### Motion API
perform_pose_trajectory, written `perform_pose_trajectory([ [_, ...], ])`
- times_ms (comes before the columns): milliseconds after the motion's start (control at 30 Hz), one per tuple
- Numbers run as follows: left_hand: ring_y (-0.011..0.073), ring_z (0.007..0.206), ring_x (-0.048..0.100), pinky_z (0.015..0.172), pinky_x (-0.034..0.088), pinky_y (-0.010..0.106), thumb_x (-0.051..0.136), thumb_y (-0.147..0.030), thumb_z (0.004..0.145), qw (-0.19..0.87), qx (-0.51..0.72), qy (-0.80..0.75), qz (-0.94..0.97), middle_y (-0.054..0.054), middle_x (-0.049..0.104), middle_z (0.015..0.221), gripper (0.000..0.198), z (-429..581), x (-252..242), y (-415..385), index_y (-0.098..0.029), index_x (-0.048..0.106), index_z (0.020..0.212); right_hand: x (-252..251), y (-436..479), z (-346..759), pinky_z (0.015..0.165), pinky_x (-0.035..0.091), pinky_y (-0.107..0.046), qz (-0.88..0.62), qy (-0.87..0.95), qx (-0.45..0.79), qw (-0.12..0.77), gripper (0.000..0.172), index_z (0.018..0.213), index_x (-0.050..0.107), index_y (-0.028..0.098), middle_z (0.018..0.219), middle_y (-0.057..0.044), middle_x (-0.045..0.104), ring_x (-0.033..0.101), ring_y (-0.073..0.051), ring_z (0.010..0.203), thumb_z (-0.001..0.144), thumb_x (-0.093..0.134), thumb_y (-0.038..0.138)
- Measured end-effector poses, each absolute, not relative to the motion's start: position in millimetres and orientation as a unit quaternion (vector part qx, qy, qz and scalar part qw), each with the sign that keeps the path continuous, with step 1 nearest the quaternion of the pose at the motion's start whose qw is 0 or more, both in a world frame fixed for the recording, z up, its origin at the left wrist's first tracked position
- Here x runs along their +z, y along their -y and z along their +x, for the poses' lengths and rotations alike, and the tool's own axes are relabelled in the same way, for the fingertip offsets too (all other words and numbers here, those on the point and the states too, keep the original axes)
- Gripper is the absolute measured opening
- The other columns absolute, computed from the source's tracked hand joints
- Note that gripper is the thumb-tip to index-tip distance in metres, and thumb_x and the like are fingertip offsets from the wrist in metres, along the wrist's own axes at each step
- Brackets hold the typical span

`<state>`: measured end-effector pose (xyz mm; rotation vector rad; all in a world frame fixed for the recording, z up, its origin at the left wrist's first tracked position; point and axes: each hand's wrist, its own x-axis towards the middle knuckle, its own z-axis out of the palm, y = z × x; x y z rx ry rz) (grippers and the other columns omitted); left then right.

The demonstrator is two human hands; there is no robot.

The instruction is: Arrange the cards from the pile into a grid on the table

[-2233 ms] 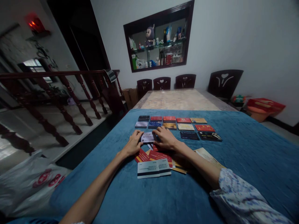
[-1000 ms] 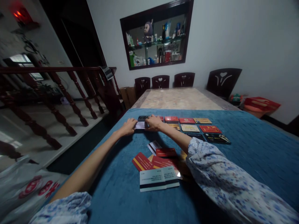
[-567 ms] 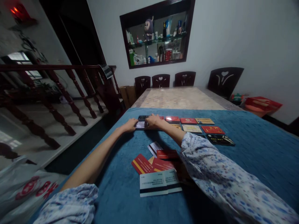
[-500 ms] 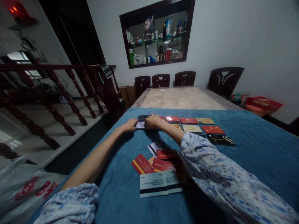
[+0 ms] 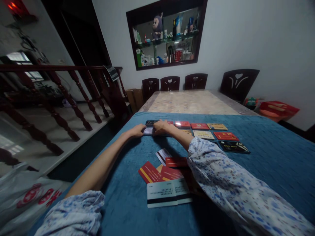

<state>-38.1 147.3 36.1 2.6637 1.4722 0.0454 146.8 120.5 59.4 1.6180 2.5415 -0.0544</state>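
Note:
A pale lilac card (image 5: pixel 148 130) lies in the left column of the laid-out cards, and both hands grip it. My left hand (image 5: pixel 137 130) has its fingers closed at the card's left edge. Over its right end, my right hand (image 5: pixel 161 127) is closed with bent fingers, hiding that part. Just behind sits a black card (image 5: pixel 151 123). Nearer me is a loose heap of face-down cards: red ones (image 5: pixel 150 172), a white striped one (image 5: pixel 162 194) and a lilac striped one (image 5: pixel 163 155). My right forearm covers part of the heap.
Rows of cards lie to the right, among them a red card (image 5: pixel 225 136), a cream card (image 5: pixel 203 134) and a black card (image 5: pixel 235 147). A blue cloth (image 5: pixel 123 196) covers the near table. Dark chairs (image 5: pixel 169 83) stand beyond; a railing (image 5: pixel 83 95) runs at left.
Both hands stay at the lilac card with almost no movement. The camera view has shifted very slightly; the heap of cards looks the same.

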Motion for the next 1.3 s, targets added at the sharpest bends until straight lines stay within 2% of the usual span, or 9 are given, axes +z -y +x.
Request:
perform_pose_trajectory([
  [267,0.0234,0.102,0.063,0.091,0.05,0.029,0.054,-0.004,0.067,0.046,0.016,-0.482,0.875,0.009,0.067,0.11,0.048,-42,34,-147,-0.015,0.065,0.112,60,-120,145,0.1,0.042,-0.056,0.538,-0.84,-0.013,0.071,0.047,0.119,0.069,0.02,0.129,-0.015,0.065,0.048,-0.038,0.127,0.077,0.067,0.041],
  [400,0.0233,0.104,0.063,0.095,0.05,0.03,0.055,-0.006,0.068,0.053,0.041,-0.486,0.872,0.009,0.065,0.113,0.055,-47,30,-145,-0.014,0.06,0.122,61,-118,147,0.1,0.041,-0.058,0.531,-0.845,-0.008,0.064,0.048,0.119,0.069,0.019,0.131,-0.017,0.063,0.047,-0.04,0.128,0.076,0.068,0.041],
  [600,0.0217,0.103,0.062,0.098,0.05,0.033,0.053,-0.004,0.071,0.053,0.088,-0.49,0.866,0.01,0.059,0.119,0.058,-57,23,-136,-0.014,0.056,0.127,65,-113,153,0.098,0.041,-0.057,0.515,-0.856,0.024,0.045,0.051,0.123,0.066,0.019,0.133,-0.018,0.061,0.046,-0.04,0.125,0.08,0.066,0.046],
  [733,0.0216,0.107,0.061,0.102,0.049,0.034,0.053,-0.003,0.073,0.045,0.127,-0.483,0.865,0.012,0.056,0.122,0.055,-59,22,-120,-0.012,0.056,0.127,69,-106,159,0.098,0.04,-0.054,0.506,-0.861,0.05,0.017,0.049,0.125,0.064,0.02,0.133,-0.019,0.059,0.046,-0.037,0.123,0.084,0.062,0.046],
  [867,0.0219,0.111,0.058,0.104,0.048,0.035,0.052,-0.005,0.077,0.033,0.172,-0.474,0.863,0.012,0.053,0.124,0.049,-59,24,-99,-0.013,0.056,0.125,73,-93,165,0.096,0.039,-0.05,0.491,-0.869,0.062,-0.009,0.043,0.124,0.065,0.021,0.131,-0.017,0.061,0.046,-0.036,0.121,0.086,0.06,0.038],
  [1067,0.0257,0.121,0.053,0.11,0.043,0.042,0.054,-0.008,0.08,0.018,0.206,-0.465,0.861,0.012,0.052,0.127,0.046,-54,27,-67,-0.015,0.057,0.125,77,-65,175,0.092,0.036,-0.045,0.467,-0.881,0.062,-0.052,0.031,0.116,0.068,0.023,0.126,-0.012,0.066,0.044,-0.033,0.119,0.088,0.057,0.029],
  [1300,0.0277,0.125,0.051,0.113,0.04,0.046,0.057,-0.009,0.081,0.034,0.224,-0.433,0.873,0.014,0.051,0.131,0.042,-36,29,-22,-0.016,0.059,0.123,70,-31,192,0.085,0.034,-0.04,0.442,-0.892,0.055,-0.074,0.023,0.101,0.073,0.02,0.114,-0.012,0.07,0.045,-0.031,0.114,0.091,0.052,0.023],
])
